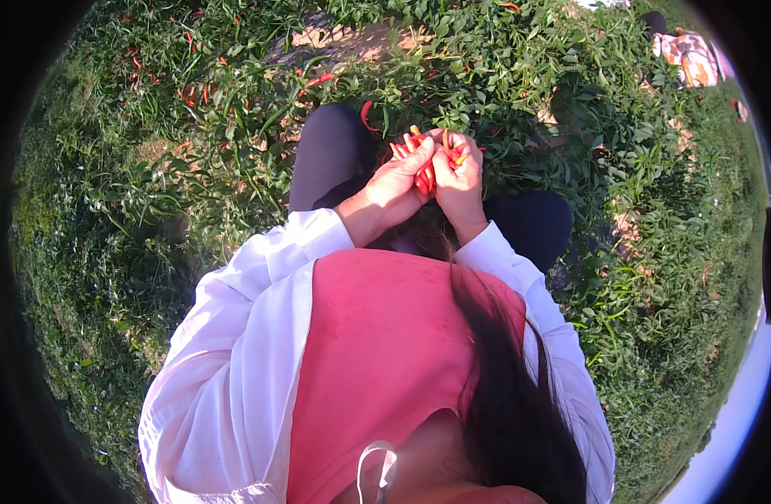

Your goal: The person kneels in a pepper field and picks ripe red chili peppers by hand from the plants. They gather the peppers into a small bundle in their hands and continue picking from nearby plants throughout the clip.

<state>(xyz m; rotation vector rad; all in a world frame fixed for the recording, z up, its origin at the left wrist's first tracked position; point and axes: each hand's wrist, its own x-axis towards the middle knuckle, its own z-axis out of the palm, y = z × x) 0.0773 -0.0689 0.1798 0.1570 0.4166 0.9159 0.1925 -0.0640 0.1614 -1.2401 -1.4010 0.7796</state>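
My left hand (398, 183) and my right hand (460, 179) meet above my bent knees. Both are closed around a bunch of red chili peppers (425, 179), some with orange or pale tips showing between the fingers. The left thumb lies over the bunch, and the fingertips of the right hand press against its other side. The palms and the lower part of the bunch are partly hidden. Just beyond the hands, a curved red chili pepper (367, 116) hangs among green leaves beside my knee.
Dense chili plants (234, 138) surround me, with red and green peppers among the leaves. Bare soil (360, 41) shows ahead. My dark-clad knees (331, 148) frame the hands. At the far upper right is another person in patterned clothing (688, 58).
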